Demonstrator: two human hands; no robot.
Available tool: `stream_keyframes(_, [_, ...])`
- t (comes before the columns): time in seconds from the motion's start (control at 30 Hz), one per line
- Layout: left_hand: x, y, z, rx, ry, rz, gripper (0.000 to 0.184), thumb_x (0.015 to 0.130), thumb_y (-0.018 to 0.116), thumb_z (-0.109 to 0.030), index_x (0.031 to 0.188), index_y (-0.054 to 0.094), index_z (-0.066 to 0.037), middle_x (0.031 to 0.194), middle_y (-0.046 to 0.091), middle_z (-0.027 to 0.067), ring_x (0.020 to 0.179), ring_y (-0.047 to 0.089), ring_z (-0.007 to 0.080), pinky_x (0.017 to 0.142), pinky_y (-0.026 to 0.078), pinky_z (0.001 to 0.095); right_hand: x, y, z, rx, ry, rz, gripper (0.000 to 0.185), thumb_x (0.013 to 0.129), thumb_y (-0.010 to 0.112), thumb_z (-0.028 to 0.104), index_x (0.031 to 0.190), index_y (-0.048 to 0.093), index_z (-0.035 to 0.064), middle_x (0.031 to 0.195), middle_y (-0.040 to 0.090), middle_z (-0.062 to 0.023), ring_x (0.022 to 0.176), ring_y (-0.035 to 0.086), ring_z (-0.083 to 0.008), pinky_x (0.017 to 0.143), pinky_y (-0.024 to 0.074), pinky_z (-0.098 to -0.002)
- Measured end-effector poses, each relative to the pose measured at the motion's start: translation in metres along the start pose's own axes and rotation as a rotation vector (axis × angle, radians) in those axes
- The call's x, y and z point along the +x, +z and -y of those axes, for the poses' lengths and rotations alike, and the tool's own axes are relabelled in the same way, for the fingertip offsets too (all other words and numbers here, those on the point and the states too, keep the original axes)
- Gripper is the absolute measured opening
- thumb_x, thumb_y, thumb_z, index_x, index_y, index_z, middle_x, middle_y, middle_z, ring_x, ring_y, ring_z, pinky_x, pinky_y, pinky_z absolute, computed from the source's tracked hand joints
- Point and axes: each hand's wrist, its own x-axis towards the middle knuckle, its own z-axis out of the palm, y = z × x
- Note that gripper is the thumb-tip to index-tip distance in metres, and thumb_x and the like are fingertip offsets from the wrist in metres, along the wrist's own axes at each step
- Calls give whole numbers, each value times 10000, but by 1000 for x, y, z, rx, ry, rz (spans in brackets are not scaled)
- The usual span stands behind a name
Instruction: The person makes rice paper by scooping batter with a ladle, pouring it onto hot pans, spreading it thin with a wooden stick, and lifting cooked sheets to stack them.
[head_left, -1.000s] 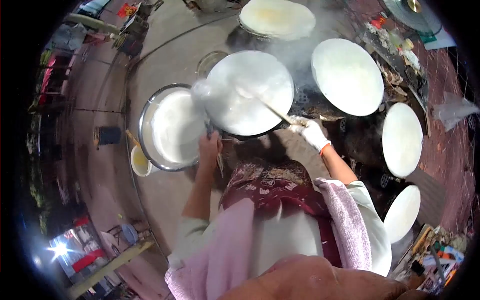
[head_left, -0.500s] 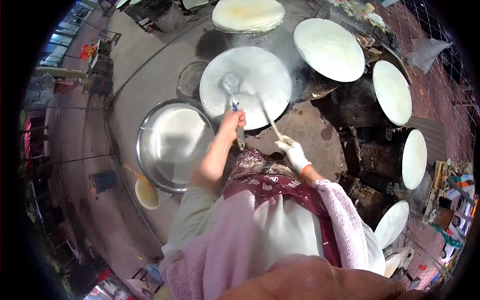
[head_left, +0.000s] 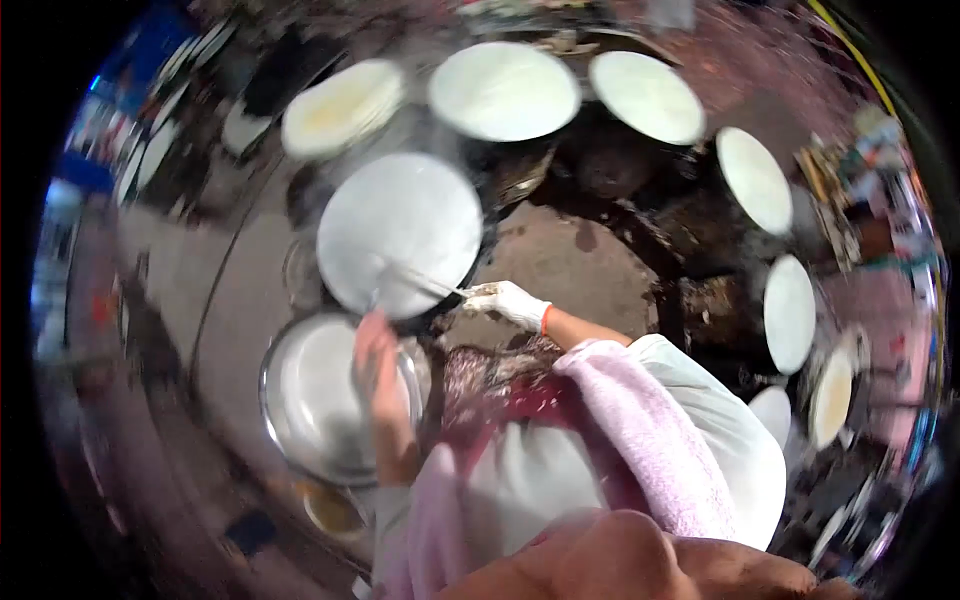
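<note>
My right hand (head_left: 505, 303), in a white glove with an orange cuff, is closed round the handle of a wooden spreader (head_left: 418, 280). The spreader's far end lies over the white batter on a round griddle (head_left: 400, 225). My left hand (head_left: 376, 350) is bare and smeared by motion, between that griddle and a large metal basin (head_left: 275, 385) of white batter. Whether it holds anything is not clear in the blur.
More round griddles with white sheets curve round to the right, one at the top (head_left: 504, 90) and another at the right (head_left: 789, 314). A stack of pale round sheets (head_left: 342, 108) stands at the upper left. A small bucket (head_left: 333, 508) is below the basin.
The view has turned to the right, so the griddles appear further left. My left hand, which held a ladle over the batter, has moved back towards the basin. My right hand keeps the spreader.
</note>
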Motion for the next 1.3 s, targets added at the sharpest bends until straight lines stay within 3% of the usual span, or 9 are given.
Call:
stream_keyframes(0.13, [-19, -17, -20, -549, -224, 786, 355, 979, 416, -109, 1309, 411, 23, 1112, 568, 179, 579, 470, 66, 493, 397, 182, 0, -25, -17, -397, -189, -269, 382, 821, 659, 362, 1111, 663, 113, 1021, 690, -122, 981, 647, -260, 862, 479, -363])
stream_keyframes(0.23, [-28, 49, -60, 242, -53, -208, 286, 987, 395, -152, 1217, 424, 15, 1030, 546, 87, 459, 318, 30, 401, 273, 177, -38, -18, -14, -737, -239, -63, 473, 771, 675, 394, 1191, 637, 178, 1034, 682, -129, 967, 639, -332, 853, 482, -402])
stream_keyframes(0.27, [-3, 23, -66, -76, -112, 216, 248, 996, 390, -161, 1170, 451, 5, 991, 555, 70, 418, 310, 28, 375, 253, 181, -55, -16, -5, -766, -203, -89, 509, 756, 681, 402, 1220, 624, 199, 1042, 681, -125, 965, 638, -341, 850, 482, -407])
stream_keyframes(0.33, [-7, 92, -76, -168, -316, 90, 314, 1047, 300, -229, 1090, 467, 33, 716, 423, -10, 355, 315, 29, 380, 220, 222, -62, -28, -33, -550, -151, -328, 596, 757, 679, 451, 1298, 568, 225, 1068, 672, -134, 970, 636, -335, 847, 478, -404])
stream_keyframes(0.47, [28, 144, -40, 96, -434, 279, 317, 1050, 295, -215, 1102, 477, 39, 727, 428, -10, 360, 328, 28, 381, 243, 226, -140, -103, -73, -604, -96, -498, 556, 756, 683, 478, 1252, 600, 241, 1041, 682, -107, 931, 654, -291, 818, 494, -376])
stream_keyframes(0.6, [58, 205, 20, -54, -624, 407, 356, 1049, 278, -208, 1187, 433, 81, 737, 417, -2, 384, 346, 26, 403, 258, 229, -217, -180, -107, -350, -30, -1261, 523, 789, 688, 431, 1233, 592, 172, 974, 676, -160, 885, 651, -339, 781, 508, -406])
stream_keyframes(0.73, [75, 282, 94, -209, -850, 500, 394, 1050, 266, -238, 1169, 453, 88, 721, 400, -9, 388, 342, 30, 400, 240, 231, -246, -297, -142, -421, 219, -1506, 519, 837, 631, 448, 1277, 555, 182, 949, 664, -184, 851, 646, -368, 737, 504, -463])
stream_keyframes(1.2, [89, 441, 192, -87, -639, 466, 378, 1043, 289, -216, 1191, 460, 87, 715, 415, -14, 374, 385, 15, 409, 280, 203, -203, -535, -77, -508, 282, -1278, 577, 871, 583, 395, 1363, 436, 133, 962, 657, -193, 871, 654, -362, 743, 511, -485])
stream_keyframes(1.3, [112, 439, 188, -8, -580, 426, 343, 1035, 310, -213, 1140, 513, 44, 921, 625, 46, 373, 389, 13, 402, 282, 197, -175, -570, -58, -536, 247, -1329, 530, 866, 589, 381, 1312, 467, 121, 910, 665, -182, 828, 659, -371, 711, 516, -485])
